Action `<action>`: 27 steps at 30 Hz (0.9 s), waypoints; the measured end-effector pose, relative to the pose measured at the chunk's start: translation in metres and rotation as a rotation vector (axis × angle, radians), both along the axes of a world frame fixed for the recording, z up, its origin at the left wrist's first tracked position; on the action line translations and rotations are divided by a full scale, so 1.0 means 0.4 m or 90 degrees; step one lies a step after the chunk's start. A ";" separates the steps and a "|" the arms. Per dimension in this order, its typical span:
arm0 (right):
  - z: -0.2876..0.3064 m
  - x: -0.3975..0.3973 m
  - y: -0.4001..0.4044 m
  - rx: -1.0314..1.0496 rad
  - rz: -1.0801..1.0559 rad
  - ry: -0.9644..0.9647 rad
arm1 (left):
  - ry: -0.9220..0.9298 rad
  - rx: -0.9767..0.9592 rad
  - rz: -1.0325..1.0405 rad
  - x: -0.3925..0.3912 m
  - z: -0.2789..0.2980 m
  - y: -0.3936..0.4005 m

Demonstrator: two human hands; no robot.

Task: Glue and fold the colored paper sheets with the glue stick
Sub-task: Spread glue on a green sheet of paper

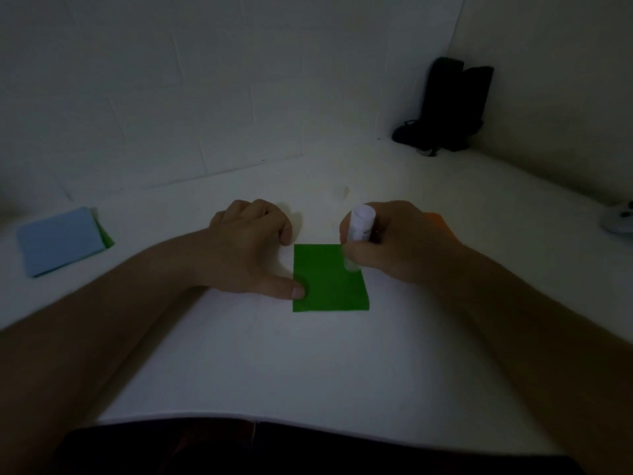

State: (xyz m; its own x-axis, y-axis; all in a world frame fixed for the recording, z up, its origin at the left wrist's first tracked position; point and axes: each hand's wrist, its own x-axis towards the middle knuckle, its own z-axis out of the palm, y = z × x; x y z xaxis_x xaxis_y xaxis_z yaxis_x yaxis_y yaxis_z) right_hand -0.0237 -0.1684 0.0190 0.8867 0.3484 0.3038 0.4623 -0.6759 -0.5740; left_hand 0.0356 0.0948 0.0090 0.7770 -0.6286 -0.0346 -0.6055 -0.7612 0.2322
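A small green paper sheet (329, 281) lies flat on the white table (308, 365) in front of me. My left hand (251, 246) rests beside its left edge; the thumb presses the sheet's lower left part while the other fingers curl loosely on the table. My right hand (397, 240) grips a white glue stick (359, 226), held nearly upright. The stick's lower end touches the sheet near its upper right edge.
A stack of paper sheets (60, 240), light blue on top with green beneath, lies at the far left. A dark device with a cable (448, 104) stands in the back right corner. A grey object (620, 217) sits at the right edge. Walls close the back.
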 end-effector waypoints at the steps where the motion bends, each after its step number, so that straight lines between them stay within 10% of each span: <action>1: 0.001 0.001 -0.006 0.000 -0.012 -0.003 | 0.003 0.002 0.002 0.000 0.003 0.000; 27: -0.008 0.055 -0.006 -0.057 -0.118 -0.065 | 0.009 0.009 -0.002 -0.002 0.005 -0.001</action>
